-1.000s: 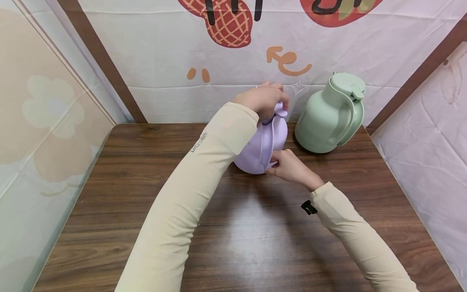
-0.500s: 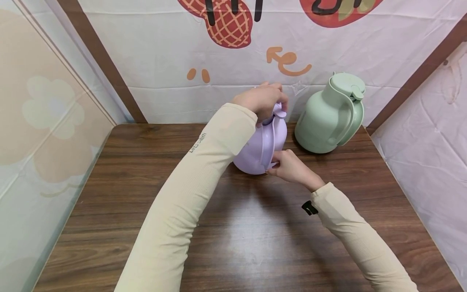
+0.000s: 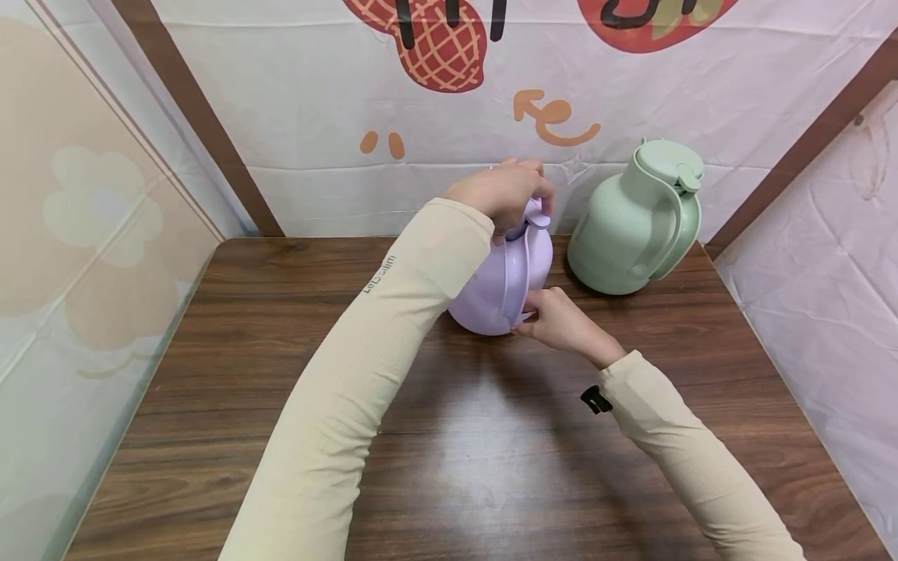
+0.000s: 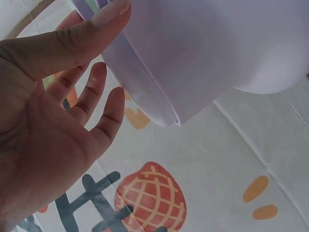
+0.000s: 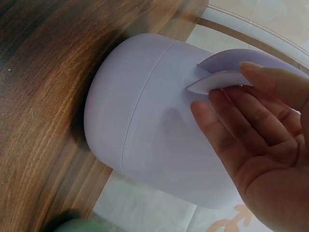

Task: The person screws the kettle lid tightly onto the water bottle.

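A lilac vacuum jug [image 3: 477, 304] stands on the wooden table near its back edge. My left hand [image 3: 501, 191] reaches over from the left and grips the jug's lid [image 4: 130, 77], thumb on one side and fingers on the other. Low on the jug, my right hand [image 3: 557, 319] pinches the bottom end of the handle [image 5: 219, 80] between thumb and fingers. In the head view, the left hand covers most of the lid. A thumb lever [image 3: 538, 214] shows beside the left fingers.
To the right of the lilac jug stands a pale green vacuum jug [image 3: 617, 234] with its lid on. Patterned cloth [image 3: 309, 195] hangs behind the wooden table [image 3: 210, 374] and along both sides. A black clip [image 3: 595, 400] sits at the right sleeve.
My left hand and the top of the lilac jug have shifted very slightly left. My right hand keeps its hold on the handle, and the green jug is still.
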Demonstrator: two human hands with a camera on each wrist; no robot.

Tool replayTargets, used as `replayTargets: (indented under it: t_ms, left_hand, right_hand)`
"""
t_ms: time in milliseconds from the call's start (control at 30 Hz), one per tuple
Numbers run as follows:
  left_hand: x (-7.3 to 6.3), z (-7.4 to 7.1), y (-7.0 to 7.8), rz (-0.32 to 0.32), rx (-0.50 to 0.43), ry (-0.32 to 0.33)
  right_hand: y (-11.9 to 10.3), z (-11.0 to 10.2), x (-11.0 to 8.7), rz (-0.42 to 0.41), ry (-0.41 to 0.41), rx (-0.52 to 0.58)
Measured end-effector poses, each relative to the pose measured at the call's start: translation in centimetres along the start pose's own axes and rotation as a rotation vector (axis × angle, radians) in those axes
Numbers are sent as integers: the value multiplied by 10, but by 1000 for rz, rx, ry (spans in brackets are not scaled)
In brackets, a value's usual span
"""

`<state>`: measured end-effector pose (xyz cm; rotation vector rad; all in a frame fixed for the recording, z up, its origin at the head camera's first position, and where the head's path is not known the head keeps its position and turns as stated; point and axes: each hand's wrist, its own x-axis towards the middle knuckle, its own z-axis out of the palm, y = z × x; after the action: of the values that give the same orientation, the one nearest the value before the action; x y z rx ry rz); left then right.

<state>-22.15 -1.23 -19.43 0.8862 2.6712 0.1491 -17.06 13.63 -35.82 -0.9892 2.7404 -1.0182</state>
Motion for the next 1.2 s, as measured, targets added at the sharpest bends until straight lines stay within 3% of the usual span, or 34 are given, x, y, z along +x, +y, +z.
replayTargets:
  t_ms: [733,1200]
  left_hand:
    - [2,0,-1,38,-5,32]
    - [6,0,-3,77,24,7]
  right_hand:
    - [-2,-1,1,3,9,-20]
    - [-1,0,1,12,12,-28]
